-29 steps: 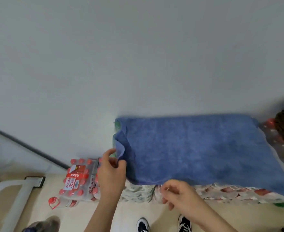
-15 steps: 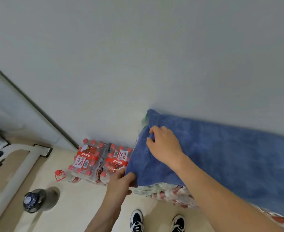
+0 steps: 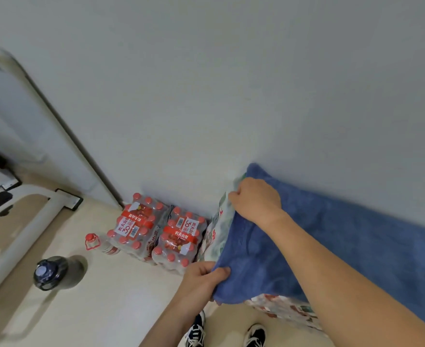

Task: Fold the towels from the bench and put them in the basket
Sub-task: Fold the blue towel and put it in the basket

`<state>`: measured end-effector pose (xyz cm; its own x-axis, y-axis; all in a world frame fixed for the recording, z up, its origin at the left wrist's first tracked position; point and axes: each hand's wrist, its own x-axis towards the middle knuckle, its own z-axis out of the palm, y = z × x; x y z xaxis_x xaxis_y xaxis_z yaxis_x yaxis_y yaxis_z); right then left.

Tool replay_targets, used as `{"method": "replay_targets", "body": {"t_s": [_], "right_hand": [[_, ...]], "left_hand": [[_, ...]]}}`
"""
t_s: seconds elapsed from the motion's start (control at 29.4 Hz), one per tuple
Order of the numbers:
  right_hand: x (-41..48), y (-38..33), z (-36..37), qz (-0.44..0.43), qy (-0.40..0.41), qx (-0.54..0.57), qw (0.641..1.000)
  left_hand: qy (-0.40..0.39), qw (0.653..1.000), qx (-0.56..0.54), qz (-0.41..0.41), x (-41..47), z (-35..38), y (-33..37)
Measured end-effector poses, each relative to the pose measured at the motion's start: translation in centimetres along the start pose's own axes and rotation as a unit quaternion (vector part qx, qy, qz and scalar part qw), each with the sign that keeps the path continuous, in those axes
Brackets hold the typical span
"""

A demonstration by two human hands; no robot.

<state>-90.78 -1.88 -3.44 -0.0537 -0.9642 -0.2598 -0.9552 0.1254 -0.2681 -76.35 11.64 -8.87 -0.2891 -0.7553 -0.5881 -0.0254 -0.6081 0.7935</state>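
Note:
A blue towel (image 3: 344,246) lies spread over a low bench (image 3: 286,309) made of shrink-wrapped bottle packs along the white wall. My left hand (image 3: 201,279) grips the towel's near left corner at the bench's front edge. My right hand (image 3: 255,200) reaches across and grips the far left corner by the wall, fingers curled round the edge. The bench's patterned wrap shows between the two hands. No basket is in view.
Two red-capped bottle packs (image 3: 156,231) stand on the floor left of the bench, with a single bottle (image 3: 93,242) beside them. A dark flask (image 3: 53,272) stands on the beige floor. A white frame (image 3: 18,236) crosses the left side. My shoes (image 3: 226,334) are below.
My right hand moved from the front edge across to the far left corner by the wall. My left hand shifted to the near left corner. The view swung left.

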Motion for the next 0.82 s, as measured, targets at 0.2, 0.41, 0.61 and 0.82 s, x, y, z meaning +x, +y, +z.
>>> {"method": "replay_targets", "body": {"t_s": [0.2, 0.41, 0.61, 0.82], "right_hand": [[-0.7, -0.2, 1.4, 0.009, 0.014, 0.303, 0.953], [-1.2, -0.5, 2.2, -0.014, 0.004, 0.006, 1.0], [-1.8, -1.3, 2.3, 0.018, -0.006, -0.043, 0.999], [-6.2, -0.5, 0.0, 0.029, -0.105, 0.045, 0.993]], "left_hand": [[-0.056, 0.995, 0.075, 0.019, 0.2, -1.2, 0.9], [-0.071, 0.992, 0.104, 0.033, 0.7, -1.1, 1.1], [-0.022, 0.997, 0.046, 0.053, 0.5, -0.6, 1.4], [-0.103, 0.988, 0.061, 0.099, -0.4, 1.0, 3.8]]}}
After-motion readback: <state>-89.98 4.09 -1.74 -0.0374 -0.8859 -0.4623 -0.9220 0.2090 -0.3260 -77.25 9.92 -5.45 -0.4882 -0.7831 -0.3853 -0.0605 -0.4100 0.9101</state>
